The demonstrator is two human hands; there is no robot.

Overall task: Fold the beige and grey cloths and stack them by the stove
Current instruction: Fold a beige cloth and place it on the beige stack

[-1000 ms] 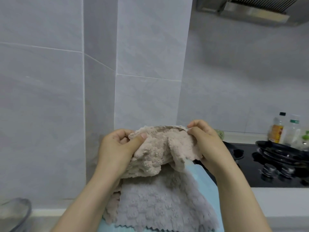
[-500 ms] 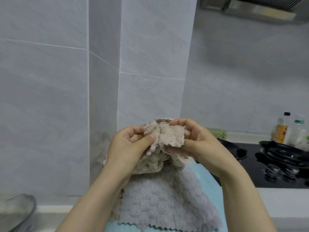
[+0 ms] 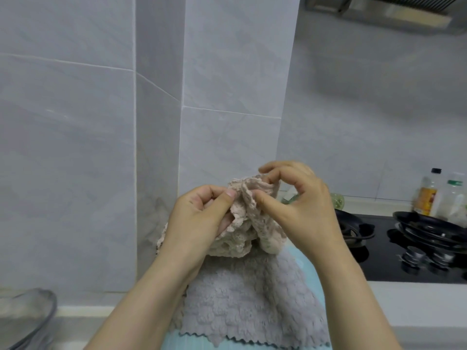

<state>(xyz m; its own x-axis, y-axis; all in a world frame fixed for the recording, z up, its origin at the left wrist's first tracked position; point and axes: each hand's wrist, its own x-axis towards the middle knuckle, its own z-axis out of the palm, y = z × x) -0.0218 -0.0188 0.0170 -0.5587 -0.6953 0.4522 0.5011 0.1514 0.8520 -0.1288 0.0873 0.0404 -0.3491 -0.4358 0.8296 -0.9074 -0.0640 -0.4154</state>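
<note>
I see the fluffy beige cloth (image 3: pixel 235 239) bunched in the air between the two hands, its gathered top edge running 9 to 3 o'clock. The left hand (image 3: pixel 199 218) pinches the 9 o'clock end between thumb and curled fingers, and the right hand (image 3: pixel 305 210) pinches the 3 o'clock end with thumb and forefinger, its other fingers lifted apart. The plush grey zigzag-edged cloth (image 3: pixel 242 299) lies spread at 6 o'clock beneath them, and the black glass stove (image 3: pixel 379 261) sits at 3 o'clock, nearest the right hand.
</note>
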